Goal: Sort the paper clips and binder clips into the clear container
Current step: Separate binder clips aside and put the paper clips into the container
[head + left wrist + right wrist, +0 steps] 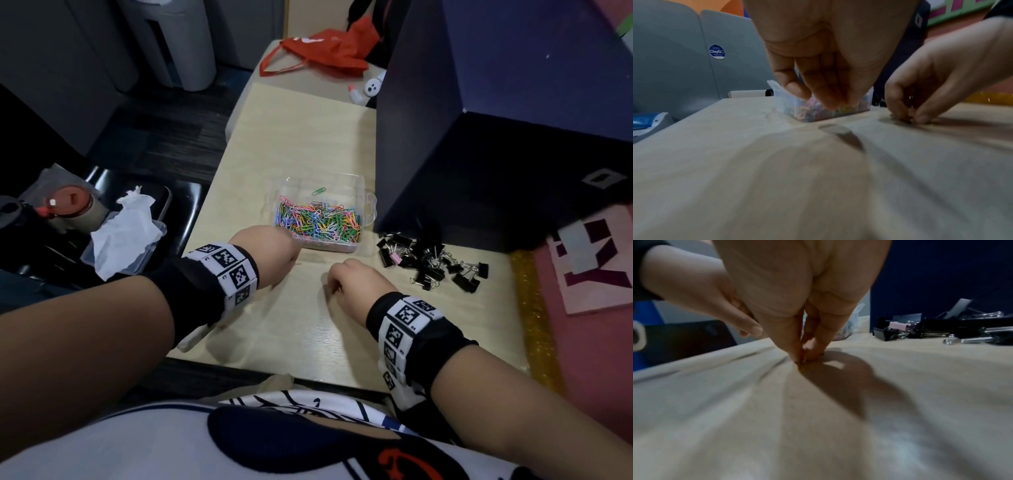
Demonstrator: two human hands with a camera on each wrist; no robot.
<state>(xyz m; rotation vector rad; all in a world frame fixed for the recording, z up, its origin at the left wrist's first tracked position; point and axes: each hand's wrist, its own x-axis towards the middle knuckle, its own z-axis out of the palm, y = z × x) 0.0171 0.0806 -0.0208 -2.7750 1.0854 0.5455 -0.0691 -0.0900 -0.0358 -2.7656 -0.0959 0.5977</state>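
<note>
Presumably light and slippery, a clip lay flat beneath the right hand [803,331], fingertips [797,356] pinched together on the table [900,386]; any catch was unclear. Left hand [824,65] hung loosely curled.

Head cam looks down; wrist cams skim table [308,144], both hands shared

The clear container [368,205] sat open on the table, its near compartment heaped with colored paper clips [318,219]; one green clip [318,191] lay alone in the far part. Black binder clips [433,262], one of them pink, lay piled just right of it.
</note>
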